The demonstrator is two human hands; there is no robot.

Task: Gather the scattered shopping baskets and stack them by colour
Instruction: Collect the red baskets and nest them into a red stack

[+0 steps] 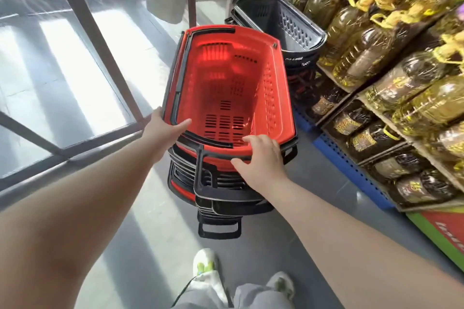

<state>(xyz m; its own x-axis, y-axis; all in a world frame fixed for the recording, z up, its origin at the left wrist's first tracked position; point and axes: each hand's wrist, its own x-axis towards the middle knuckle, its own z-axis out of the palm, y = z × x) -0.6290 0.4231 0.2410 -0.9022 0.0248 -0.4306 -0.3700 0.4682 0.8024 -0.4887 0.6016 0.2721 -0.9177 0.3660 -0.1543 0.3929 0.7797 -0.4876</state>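
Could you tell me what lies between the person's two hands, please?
Head view: between left hand and right hand runs the near rim of the red basket, a black handle folded along it.

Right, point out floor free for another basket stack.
Free: grey floor between the red basket stack and the blue shelf base; lit floor between that stack and the window frame. Crowded: the black stack close behind, against the oil shelves.
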